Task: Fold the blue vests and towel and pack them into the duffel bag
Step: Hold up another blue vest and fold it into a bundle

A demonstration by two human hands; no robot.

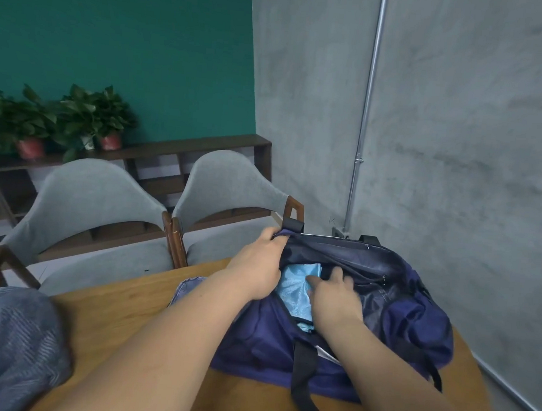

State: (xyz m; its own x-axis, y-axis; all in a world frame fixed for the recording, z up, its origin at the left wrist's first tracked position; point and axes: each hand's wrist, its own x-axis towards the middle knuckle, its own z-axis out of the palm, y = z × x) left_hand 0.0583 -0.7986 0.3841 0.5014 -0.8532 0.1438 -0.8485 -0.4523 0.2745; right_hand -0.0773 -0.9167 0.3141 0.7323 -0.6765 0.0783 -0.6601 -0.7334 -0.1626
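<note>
Packing is partway: left hand (pixel 260 266) grips the duffel bag (pixel 384 311) rim, flat-fingered right hand (pixel 334 294) presses a blue vest (pixel 295 288) inside; towel (pixel 15 341) waits unpacked at the worktop (pixel 125 310) left edge.

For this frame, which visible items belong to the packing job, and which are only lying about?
In the job: duffel bag; light blue vest inside it; grey-blue towel on the table; left hand gripping the bag's rim; right hand pressing the vest.
Just lying about: grey chairs; potted plants; shelf; wall pipe.
</note>
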